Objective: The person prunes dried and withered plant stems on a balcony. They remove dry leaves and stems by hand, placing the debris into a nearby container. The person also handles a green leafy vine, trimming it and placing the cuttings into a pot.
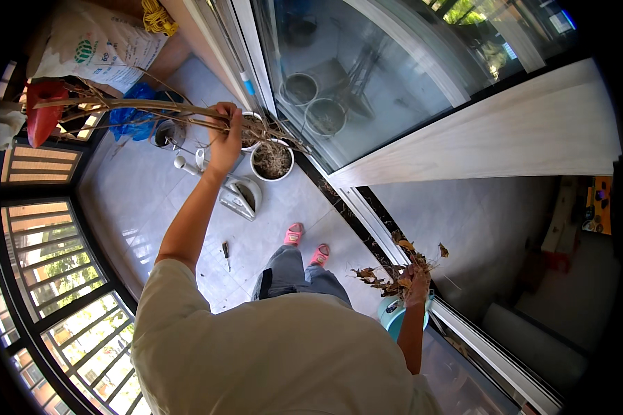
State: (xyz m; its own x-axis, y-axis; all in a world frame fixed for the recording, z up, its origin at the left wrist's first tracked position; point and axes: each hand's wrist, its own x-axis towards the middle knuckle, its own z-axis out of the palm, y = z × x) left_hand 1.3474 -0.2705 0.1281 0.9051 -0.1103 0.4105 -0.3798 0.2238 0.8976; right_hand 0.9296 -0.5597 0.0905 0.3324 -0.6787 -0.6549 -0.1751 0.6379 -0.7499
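My left hand (pixel 225 142) has its fingers clamped on the dry branch (pixel 128 106), whose long axis runs toward nine o'clock, while my right hand (pixel 415 285), far at four o'clock, grips dead leaves (pixel 387 277).

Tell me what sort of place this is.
Probably an enclosed home balcony used for potted plants. A window grille lines one side, a sliding glass door the other, and plant pots stand on the tiled floor. The left hand grips a dry branch; the right hand holds dead leaves.
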